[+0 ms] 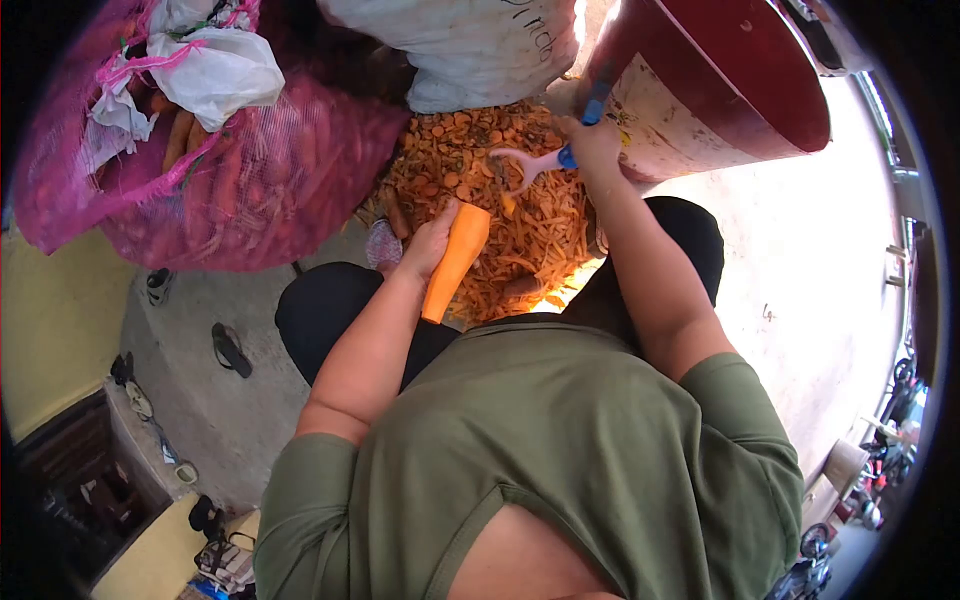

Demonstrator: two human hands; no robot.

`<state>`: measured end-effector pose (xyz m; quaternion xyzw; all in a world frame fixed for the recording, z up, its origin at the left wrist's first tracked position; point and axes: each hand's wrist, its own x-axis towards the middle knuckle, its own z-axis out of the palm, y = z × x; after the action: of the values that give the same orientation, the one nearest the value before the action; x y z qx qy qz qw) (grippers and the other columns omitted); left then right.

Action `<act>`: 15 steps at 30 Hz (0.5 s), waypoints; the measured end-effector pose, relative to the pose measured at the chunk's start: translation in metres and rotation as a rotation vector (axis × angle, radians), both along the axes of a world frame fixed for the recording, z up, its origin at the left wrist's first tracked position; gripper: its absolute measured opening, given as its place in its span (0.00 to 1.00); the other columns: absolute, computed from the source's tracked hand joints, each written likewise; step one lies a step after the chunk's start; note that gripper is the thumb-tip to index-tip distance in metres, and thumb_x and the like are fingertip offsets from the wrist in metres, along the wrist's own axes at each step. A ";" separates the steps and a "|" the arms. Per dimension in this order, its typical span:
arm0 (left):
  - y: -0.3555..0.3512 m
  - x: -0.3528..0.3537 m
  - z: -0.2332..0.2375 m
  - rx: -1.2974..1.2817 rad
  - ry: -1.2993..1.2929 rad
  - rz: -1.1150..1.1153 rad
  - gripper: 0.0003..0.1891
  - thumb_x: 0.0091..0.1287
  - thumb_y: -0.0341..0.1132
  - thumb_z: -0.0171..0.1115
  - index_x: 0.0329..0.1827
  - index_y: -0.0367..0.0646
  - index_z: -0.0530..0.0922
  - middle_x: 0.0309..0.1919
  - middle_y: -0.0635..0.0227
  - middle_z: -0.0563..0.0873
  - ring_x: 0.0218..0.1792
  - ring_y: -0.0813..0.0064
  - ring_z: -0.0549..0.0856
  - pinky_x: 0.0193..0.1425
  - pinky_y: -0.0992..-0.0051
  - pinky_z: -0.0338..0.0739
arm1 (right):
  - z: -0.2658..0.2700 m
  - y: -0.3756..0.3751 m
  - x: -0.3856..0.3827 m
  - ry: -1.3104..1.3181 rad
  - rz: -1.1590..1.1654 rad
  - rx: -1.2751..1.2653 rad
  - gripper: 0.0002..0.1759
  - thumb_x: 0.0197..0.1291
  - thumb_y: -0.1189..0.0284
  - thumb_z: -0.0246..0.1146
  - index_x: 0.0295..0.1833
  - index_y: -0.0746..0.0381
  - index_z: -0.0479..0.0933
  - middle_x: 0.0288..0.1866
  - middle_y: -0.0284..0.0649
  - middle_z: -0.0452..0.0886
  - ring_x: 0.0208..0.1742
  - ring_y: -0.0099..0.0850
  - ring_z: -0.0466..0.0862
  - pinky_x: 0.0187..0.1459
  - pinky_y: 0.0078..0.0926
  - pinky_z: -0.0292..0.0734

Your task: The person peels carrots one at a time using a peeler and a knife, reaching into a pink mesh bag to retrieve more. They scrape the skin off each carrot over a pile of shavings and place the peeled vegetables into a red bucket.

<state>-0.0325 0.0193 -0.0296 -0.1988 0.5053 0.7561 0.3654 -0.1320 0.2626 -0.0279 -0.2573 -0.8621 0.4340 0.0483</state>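
My left hand is wrapped round a peeled orange carrot, its thick end up and its other end toward my lap. In my right hand is a peeler with a blue handle and a pale forked head pointing left. Peeler and carrot are apart. Beneath both hands lies a heap of orange peelings and cut pieces.
A pink mesh sack full of carrots stands at the upper left, with white plastic on top. A white sack is behind the heap. At the upper right leans a red tub. A dark sandal lies on the left floor.
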 end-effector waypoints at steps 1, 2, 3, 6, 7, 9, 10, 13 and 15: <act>0.000 0.000 0.000 0.006 -0.015 0.036 0.27 0.63 0.57 0.44 0.43 0.38 0.74 0.27 0.63 0.80 0.23 0.73 0.80 0.22 0.77 0.75 | 0.009 -0.003 0.004 -0.019 0.011 -0.106 0.15 0.43 0.65 0.65 0.25 0.68 0.76 0.19 0.41 0.75 0.20 0.31 0.77 0.25 0.29 0.70; -0.001 -0.002 -0.001 0.046 -0.018 0.073 0.27 0.63 0.57 0.44 0.44 0.38 0.74 0.29 0.63 0.80 0.25 0.73 0.80 0.24 0.77 0.76 | 0.016 -0.010 0.008 -0.035 0.027 -0.209 0.14 0.45 0.66 0.64 0.25 0.68 0.75 0.18 0.39 0.74 0.19 0.28 0.75 0.24 0.28 0.69; -0.003 -0.003 -0.003 0.087 -0.022 0.111 0.27 0.63 0.57 0.44 0.44 0.39 0.73 0.31 0.63 0.80 0.27 0.73 0.81 0.27 0.76 0.76 | 0.021 -0.019 0.012 -0.052 0.046 -0.312 0.13 0.46 0.68 0.64 0.26 0.68 0.74 0.18 0.37 0.73 0.18 0.25 0.73 0.23 0.27 0.68; 0.004 -0.005 0.014 0.185 -0.115 0.204 0.28 0.63 0.58 0.43 0.47 0.40 0.73 0.35 0.64 0.80 0.33 0.73 0.80 0.36 0.75 0.76 | 0.048 -0.064 0.055 -0.144 0.351 -0.462 0.12 0.47 0.69 0.64 0.23 0.65 0.70 0.17 0.35 0.71 0.17 0.24 0.70 0.21 0.24 0.66; 0.009 -0.005 0.023 0.211 -0.157 0.230 0.28 0.63 0.58 0.43 0.47 0.40 0.72 0.37 0.64 0.80 0.35 0.73 0.80 0.40 0.75 0.76 | 0.047 -0.072 0.066 -0.206 0.456 -0.399 0.14 0.46 0.68 0.65 0.21 0.64 0.69 0.16 0.34 0.71 0.17 0.23 0.70 0.21 0.24 0.66; 0.012 -0.003 0.026 0.160 -0.127 0.191 0.27 0.63 0.57 0.45 0.49 0.41 0.72 0.38 0.65 0.79 0.39 0.73 0.79 0.46 0.73 0.74 | 0.053 -0.081 0.075 -0.192 0.477 -0.345 0.15 0.43 0.65 0.67 0.21 0.65 0.71 0.17 0.39 0.73 0.19 0.27 0.73 0.24 0.28 0.69; 0.011 -0.004 0.022 0.107 -0.109 0.164 0.27 0.63 0.57 0.45 0.48 0.41 0.72 0.37 0.65 0.79 0.38 0.74 0.79 0.44 0.74 0.75 | 0.045 -0.077 0.068 -0.146 0.385 -0.343 0.14 0.43 0.66 0.66 0.21 0.65 0.71 0.16 0.37 0.72 0.18 0.25 0.71 0.23 0.27 0.68; 0.006 -0.003 0.009 0.112 -0.053 0.106 0.24 0.63 0.55 0.46 0.46 0.40 0.72 0.33 0.66 0.79 0.31 0.75 0.80 0.33 0.76 0.77 | 0.019 -0.042 0.024 -0.042 0.133 -0.305 0.12 0.45 0.68 0.65 0.22 0.66 0.74 0.16 0.33 0.71 0.17 0.22 0.68 0.20 0.25 0.64; -0.003 -0.004 0.002 0.236 -0.018 0.003 0.23 0.63 0.54 0.47 0.45 0.40 0.73 0.33 0.66 0.79 0.31 0.74 0.79 0.29 0.75 0.77 | 0.000 -0.014 0.006 0.066 0.014 -0.246 0.12 0.45 0.69 0.64 0.24 0.67 0.74 0.16 0.33 0.71 0.17 0.22 0.69 0.21 0.25 0.65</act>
<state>-0.0362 0.0167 -0.0277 -0.1620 0.4090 0.8091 0.3897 -0.1265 0.2491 -0.0279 -0.2407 -0.8022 0.5448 0.0416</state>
